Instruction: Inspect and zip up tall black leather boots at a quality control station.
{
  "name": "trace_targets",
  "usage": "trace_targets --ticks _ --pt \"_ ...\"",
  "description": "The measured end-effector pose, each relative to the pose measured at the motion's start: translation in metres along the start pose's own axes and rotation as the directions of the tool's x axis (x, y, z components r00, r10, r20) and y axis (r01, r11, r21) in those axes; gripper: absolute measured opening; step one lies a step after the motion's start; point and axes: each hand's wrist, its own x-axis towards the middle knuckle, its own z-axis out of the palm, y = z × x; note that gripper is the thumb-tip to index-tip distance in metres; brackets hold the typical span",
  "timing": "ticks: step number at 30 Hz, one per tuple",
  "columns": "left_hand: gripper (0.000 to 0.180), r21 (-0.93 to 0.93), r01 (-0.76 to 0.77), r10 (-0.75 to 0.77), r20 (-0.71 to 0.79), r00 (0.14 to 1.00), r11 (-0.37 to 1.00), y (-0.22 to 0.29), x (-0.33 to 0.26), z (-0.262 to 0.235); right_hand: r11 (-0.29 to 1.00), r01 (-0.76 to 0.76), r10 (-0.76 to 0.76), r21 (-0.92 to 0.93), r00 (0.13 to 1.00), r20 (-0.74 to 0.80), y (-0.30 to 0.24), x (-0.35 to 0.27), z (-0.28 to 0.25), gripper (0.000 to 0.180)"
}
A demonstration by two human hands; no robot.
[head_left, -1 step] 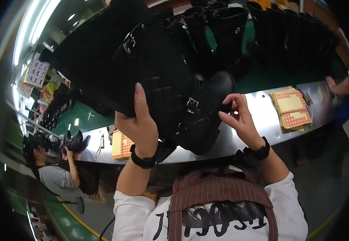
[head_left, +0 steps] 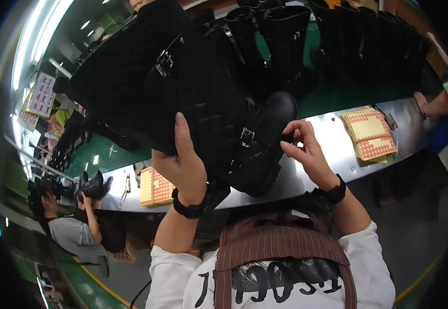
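A tall black boot (head_left: 198,110) with silver buckles is held up in front of me. Its shaft leans to the upper left, and its toe is at the right. My left hand (head_left: 183,170) is closed on the lower shaft, thumb lying along the near face and the other fingers hidden behind it. By the sole edge near the toe, my right hand (head_left: 306,153) has thumb and forefinger curled together on the dark rim of the boot. Black bands circle both my wrists.
Several black boots (head_left: 288,44) stand on the green table surface (head_left: 327,98). Stacks of yellow-and-red card (head_left: 369,135) and similar card (head_left: 154,186) lie on the metal edge (head_left: 332,139). A person (head_left: 69,226) at left handles boots; another person's hand (head_left: 420,103) rests at right.
The view has shifted slightly, and a person's head shows more at the top. My hands keep the same hold on the boot.
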Motion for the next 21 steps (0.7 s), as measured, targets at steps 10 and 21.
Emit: trace_targets --ticks 10,21 --pt "0.023 -0.136 0.293 -0.293 0.015 0.956 0.947 -0.014 -0.075 0.023 0.992 -0.124 0.124 -0.037 0.992 0.010 0.046 -0.002 -0.036 0.045" --pt "0.084 0.030 0.097 -0.096 0.574 0.813 0.995 -0.027 -0.100 0.000 0.745 0.392 -0.344 -0.540 0.919 0.194 0.033 -0.011 0.011 0.102"
